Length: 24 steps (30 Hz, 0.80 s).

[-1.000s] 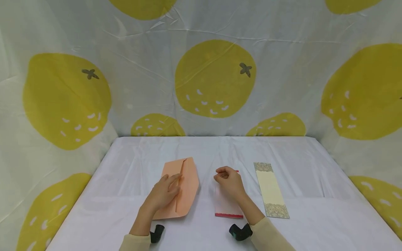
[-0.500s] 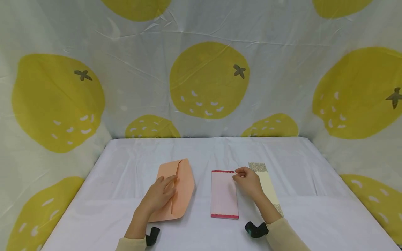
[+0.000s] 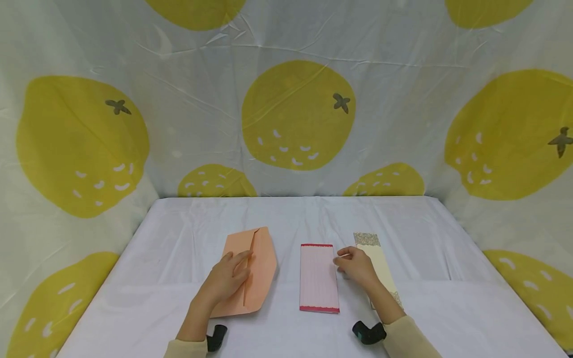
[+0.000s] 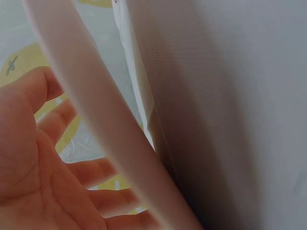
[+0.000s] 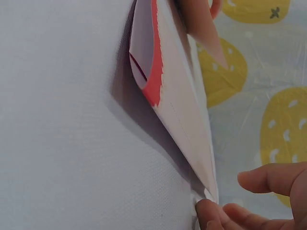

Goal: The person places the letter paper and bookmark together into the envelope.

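Note:
My left hand (image 3: 224, 278) lies over the left part of a peach paper envelope (image 3: 264, 271), fingers extended across it near the flap's edge. In the left wrist view its fingers (image 4: 98, 172) are spread behind the envelope's blurred pale edge. Right of the envelope lies a folded pink card (image 3: 319, 278) with red borders at its far and near ends. My right hand (image 3: 358, 271) is by the card's right edge, fingers loosely bent. The right wrist view shows the card's curved fold (image 5: 156, 91) standing slightly open, with a right fingertip (image 5: 207, 211) right at its corner and the thumb apart.
A long cream card (image 3: 376, 256) with glittery gold ends lies on the right, partly behind the right forearm. Black wrist devices (image 3: 369, 332) show at both sleeves. White cloth (image 3: 286, 214) covers the table, and a lemon-print curtain (image 3: 286, 44) surrounds it.
My right hand has moved right from over the pink card to its right edge, uncovering the card, then slightly nearer. The left hand keeps its place on the envelope. The head view has shifted slightly.

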Each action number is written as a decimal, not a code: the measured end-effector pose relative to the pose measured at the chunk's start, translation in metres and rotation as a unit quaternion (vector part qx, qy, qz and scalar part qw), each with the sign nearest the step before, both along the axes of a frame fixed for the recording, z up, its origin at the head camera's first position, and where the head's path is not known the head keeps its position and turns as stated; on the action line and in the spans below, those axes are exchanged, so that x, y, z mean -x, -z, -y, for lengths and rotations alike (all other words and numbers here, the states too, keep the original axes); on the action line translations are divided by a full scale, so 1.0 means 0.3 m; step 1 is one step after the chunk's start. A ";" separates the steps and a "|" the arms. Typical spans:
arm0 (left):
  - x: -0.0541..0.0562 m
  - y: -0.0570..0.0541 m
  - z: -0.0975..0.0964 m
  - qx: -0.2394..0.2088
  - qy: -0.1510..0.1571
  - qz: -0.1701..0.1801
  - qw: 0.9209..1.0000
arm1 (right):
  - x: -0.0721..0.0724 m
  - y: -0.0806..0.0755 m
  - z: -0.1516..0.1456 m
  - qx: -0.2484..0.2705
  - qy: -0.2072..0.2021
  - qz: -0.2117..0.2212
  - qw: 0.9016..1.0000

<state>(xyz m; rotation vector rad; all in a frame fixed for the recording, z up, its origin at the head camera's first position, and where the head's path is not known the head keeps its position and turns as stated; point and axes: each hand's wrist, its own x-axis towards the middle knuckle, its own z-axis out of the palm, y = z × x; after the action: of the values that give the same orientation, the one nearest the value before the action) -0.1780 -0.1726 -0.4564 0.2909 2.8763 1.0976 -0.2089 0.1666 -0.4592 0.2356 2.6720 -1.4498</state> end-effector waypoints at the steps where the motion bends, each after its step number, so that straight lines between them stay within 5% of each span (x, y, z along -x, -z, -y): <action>1: 0.000 0.000 0.000 0.000 0.000 0.000 1.000 | 0.000 0.004 0.001 0.002 0.000 0.000 1.000; 24: 0.004 0.005 -0.003 0.007 -0.004 -0.003 1.000 | -0.021 0.046 0.023 0.002 -0.006 -0.034 0.999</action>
<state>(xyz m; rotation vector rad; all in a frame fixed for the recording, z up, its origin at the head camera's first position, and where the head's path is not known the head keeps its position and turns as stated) -0.1792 -0.1718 -0.4580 0.2815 2.8919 1.0781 -0.2026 0.1598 -0.4729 0.1732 2.7182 -1.4870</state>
